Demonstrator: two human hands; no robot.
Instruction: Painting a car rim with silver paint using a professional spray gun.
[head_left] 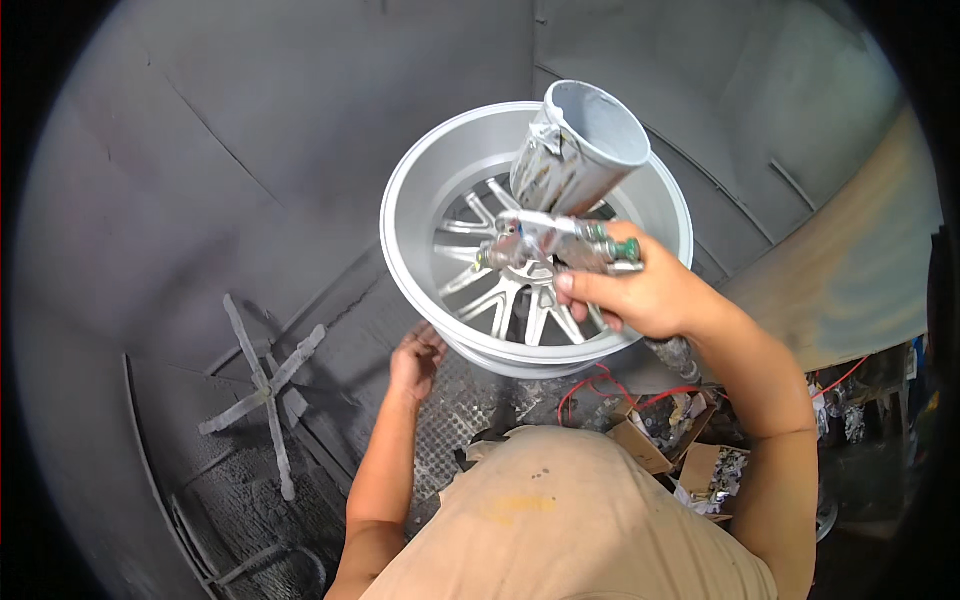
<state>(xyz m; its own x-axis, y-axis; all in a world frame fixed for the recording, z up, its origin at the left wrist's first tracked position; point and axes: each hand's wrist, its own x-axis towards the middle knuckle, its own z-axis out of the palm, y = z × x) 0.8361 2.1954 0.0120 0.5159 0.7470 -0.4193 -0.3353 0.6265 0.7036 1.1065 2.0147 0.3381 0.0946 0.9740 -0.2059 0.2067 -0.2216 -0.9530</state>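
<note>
My right hand (pixel 640 290) is closed round a metal spray gun (pixel 550 235) with green knobs at its rear. On top of the gun sits a tilted, paint-streaked grey cup (pixel 565 165), its mouth uncovered. Behind and below the gun is a silver-grey alloy wheel (pixel 412 215), its barrel facing up and its spokes showing inside. The gun and cup hide part of the spokes and the far right rim. My left hand (pixel 418 358) is at the wheel's lower left, fingers stretched toward the outer wall. They look to touch it, but their tips are partly hidden.
A paint-crusted metal cross stand (pixel 268 390) is at the left. Dark grey walls (pixel 350 90) curve around the wheel. Low on the right lie a red hose (pixel 665 396) and open cardboard boxes (pixel 700 465) with scraps inside. A tan curved panel (pixel 850 270) stands at the right.
</note>
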